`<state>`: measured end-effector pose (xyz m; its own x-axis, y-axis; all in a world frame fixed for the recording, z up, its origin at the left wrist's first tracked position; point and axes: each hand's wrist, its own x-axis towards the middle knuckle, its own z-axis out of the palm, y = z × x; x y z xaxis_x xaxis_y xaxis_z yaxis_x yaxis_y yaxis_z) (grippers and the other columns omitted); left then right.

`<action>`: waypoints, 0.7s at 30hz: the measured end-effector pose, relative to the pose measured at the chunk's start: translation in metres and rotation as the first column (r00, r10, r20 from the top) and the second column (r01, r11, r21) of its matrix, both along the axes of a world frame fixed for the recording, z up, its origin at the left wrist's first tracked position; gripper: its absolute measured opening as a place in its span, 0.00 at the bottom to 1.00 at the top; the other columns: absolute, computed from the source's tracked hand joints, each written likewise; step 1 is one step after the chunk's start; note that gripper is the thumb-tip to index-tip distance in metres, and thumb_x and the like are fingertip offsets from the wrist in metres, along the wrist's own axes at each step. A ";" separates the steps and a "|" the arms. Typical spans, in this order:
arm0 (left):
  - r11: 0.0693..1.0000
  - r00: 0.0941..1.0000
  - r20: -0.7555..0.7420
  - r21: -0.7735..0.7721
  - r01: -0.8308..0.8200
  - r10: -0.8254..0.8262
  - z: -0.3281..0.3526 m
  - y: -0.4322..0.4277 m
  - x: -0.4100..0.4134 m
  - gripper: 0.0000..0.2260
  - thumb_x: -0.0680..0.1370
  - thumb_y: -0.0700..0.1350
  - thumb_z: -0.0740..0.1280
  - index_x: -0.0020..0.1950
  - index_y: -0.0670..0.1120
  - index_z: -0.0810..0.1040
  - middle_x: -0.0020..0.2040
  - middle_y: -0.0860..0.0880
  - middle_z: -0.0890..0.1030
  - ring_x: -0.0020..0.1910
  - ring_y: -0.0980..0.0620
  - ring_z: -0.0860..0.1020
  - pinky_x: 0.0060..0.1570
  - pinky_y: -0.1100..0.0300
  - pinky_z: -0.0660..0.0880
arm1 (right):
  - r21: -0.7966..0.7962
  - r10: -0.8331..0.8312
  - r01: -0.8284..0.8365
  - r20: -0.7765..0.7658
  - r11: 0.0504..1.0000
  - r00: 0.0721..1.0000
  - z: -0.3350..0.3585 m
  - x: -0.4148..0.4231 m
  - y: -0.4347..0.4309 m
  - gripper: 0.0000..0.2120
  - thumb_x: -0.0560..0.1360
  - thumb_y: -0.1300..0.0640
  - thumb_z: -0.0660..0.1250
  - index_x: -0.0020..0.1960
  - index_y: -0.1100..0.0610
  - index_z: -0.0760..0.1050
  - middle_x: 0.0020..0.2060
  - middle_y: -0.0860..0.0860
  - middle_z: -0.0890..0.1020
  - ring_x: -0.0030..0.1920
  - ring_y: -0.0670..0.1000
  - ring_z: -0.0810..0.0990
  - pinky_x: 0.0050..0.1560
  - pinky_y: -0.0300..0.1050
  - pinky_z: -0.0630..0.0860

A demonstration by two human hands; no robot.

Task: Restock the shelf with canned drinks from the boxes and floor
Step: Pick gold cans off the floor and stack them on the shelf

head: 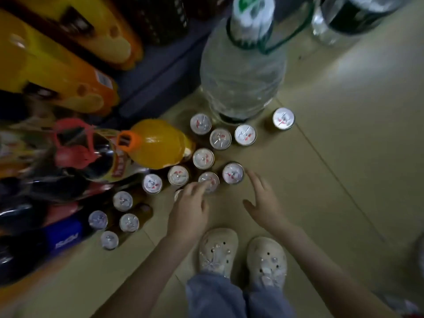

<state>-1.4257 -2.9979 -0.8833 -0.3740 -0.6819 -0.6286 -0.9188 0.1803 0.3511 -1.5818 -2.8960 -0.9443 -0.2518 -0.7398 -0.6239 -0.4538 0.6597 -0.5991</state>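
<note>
A: Where are the cans [203, 158] found?
B: Upright on the floor [321, 157], clustered beside the orange bottle [158, 143].
A: And the hands?
B: One lid is touched by straight fingers of the left hand [190, 210]; the right hand [263, 203] is held spread nearby, nothing gripped.

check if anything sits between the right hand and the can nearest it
Nothing visible does. The right hand hovers open just beside the can, with only bare floor between them.

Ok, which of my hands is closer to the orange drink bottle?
Left. The left hand reaches over cans beside the orange drink bottle; the right hand hovers farther right, beyond those cans.
</note>
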 end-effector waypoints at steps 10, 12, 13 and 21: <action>0.994 0.975 -0.204 0.090 -0.067 0.084 -0.079 0.010 -0.015 0.28 0.76 0.42 0.68 0.74 0.48 0.63 0.72 0.49 0.66 0.68 0.51 0.68 0.63 0.59 0.67 | -0.266 -0.228 0.245 0.092 0.933 0.969 -0.076 0.011 -0.025 0.30 0.67 0.59 0.74 0.66 0.58 0.68 0.56 0.51 0.76 0.58 0.53 0.74 0.56 0.35 0.65; 0.991 0.955 -0.279 0.115 -0.065 0.095 -0.075 0.006 -0.022 0.32 0.73 0.44 0.71 0.74 0.47 0.62 0.72 0.49 0.65 0.70 0.52 0.65 0.66 0.60 0.65 | -0.282 -0.357 0.388 0.155 0.878 0.921 -0.053 0.009 -0.022 0.31 0.64 0.58 0.78 0.61 0.48 0.68 0.52 0.40 0.74 0.56 0.46 0.74 0.56 0.32 0.66; 0.989 0.946 -0.309 0.139 -0.053 0.094 -0.071 0.004 -0.026 0.34 0.71 0.45 0.72 0.74 0.47 0.62 0.72 0.49 0.65 0.71 0.53 0.64 0.66 0.61 0.64 | -0.265 -0.403 0.447 0.206 0.854 0.892 -0.037 0.007 -0.021 0.31 0.63 0.58 0.79 0.58 0.44 0.67 0.51 0.36 0.73 0.54 0.42 0.75 0.55 0.32 0.68; 0.845 0.828 -0.309 0.434 -0.314 0.467 -0.028 -0.012 -0.025 0.24 0.66 0.45 0.79 0.55 0.60 0.71 0.51 0.60 0.79 0.47 0.70 0.77 0.51 0.71 0.74 | -0.087 -0.414 0.564 0.590 0.821 0.694 0.004 -0.009 -0.026 0.16 0.73 0.47 0.63 0.60 0.48 0.73 0.48 0.52 0.81 0.49 0.45 0.79 0.52 0.41 0.76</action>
